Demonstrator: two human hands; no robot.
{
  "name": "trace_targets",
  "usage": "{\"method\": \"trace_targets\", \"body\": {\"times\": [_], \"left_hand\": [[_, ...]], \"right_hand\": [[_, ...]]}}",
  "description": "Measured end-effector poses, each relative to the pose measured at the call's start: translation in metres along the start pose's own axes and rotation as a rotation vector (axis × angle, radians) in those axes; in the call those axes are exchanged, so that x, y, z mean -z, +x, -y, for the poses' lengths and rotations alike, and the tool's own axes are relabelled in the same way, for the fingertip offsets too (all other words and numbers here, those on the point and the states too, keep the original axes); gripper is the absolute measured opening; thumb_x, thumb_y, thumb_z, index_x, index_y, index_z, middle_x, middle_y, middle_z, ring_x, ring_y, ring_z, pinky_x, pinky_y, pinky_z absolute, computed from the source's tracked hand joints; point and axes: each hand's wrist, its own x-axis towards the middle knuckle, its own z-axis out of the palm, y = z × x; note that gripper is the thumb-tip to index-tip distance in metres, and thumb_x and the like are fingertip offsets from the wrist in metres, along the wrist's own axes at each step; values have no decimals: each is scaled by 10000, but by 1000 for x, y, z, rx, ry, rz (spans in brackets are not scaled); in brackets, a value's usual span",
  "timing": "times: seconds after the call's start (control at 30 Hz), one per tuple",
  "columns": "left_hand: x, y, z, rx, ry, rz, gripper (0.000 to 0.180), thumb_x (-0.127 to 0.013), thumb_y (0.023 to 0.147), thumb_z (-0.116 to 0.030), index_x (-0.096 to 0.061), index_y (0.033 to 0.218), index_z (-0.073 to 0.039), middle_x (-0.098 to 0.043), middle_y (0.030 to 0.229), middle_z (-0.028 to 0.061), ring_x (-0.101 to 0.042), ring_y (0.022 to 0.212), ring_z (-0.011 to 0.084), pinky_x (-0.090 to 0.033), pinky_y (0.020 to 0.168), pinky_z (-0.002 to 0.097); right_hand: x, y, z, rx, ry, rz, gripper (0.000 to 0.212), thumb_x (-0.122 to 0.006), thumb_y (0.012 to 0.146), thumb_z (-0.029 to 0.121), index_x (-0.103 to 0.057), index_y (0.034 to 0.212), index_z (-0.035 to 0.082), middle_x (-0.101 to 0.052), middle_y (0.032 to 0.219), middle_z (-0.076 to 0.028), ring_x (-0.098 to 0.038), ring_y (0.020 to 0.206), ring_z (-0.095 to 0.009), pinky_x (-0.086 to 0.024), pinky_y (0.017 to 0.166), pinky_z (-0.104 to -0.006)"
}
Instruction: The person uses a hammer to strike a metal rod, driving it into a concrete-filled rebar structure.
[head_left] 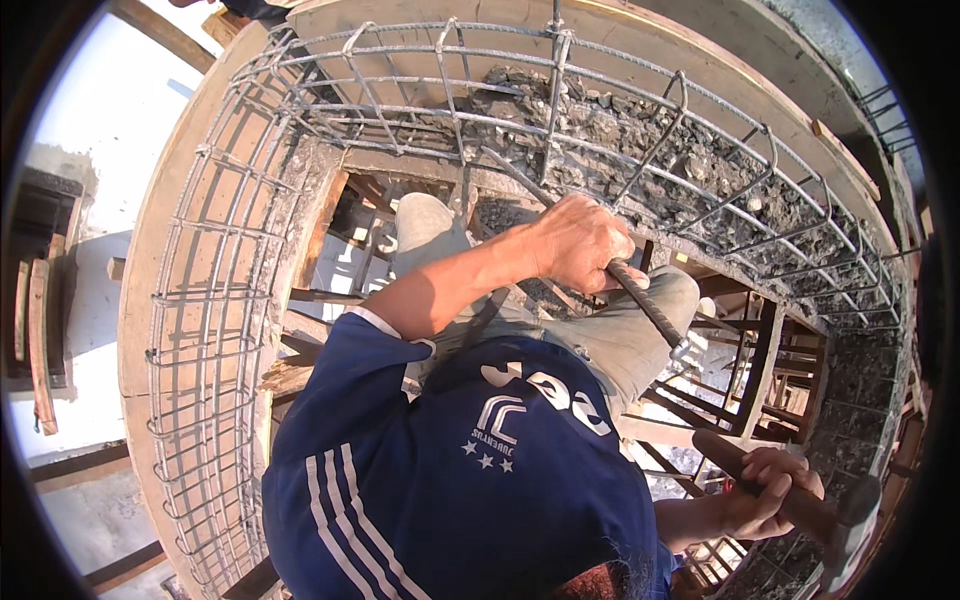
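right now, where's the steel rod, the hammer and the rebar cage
steel rod (645, 300), head view, ribbed shaft just below the left hand (580, 243)
hammer (855, 505), head view, metal head beyond the right hand (765, 490)
rebar cage (215, 300), head view, left-side bars

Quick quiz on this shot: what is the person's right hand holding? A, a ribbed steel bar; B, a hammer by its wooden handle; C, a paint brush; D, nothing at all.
B: the right hand is closed around the wooden handle of a hammer, while the ribbed steel bar is in the left hand.
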Motion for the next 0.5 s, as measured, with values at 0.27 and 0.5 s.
{"method": "trace_targets", "body": {"times": [0.27,0.5], "left_hand": [[19,4,-6,181,-22,-240,480,-700,846,-341,-484,536,-44,-478,534,141,-500,496,371,-367,460,439],[10,-12,0,148,-27,-299,489,-699,848,-330,-456,530,-50,-442,503,117,-467,456,341,-356,446,423]], "right_hand": [[-43,-51,-42,-22,-199,203,96,-584,922,30,-490,930,48,-479,710,-61,-472,540,-128,-444,546,-306],[-50,-9,9,-286,-52,191,125,-618,905,-17,-533,990,18,-547,704,-78,-502,548,-114,-427,537,-256]]}}
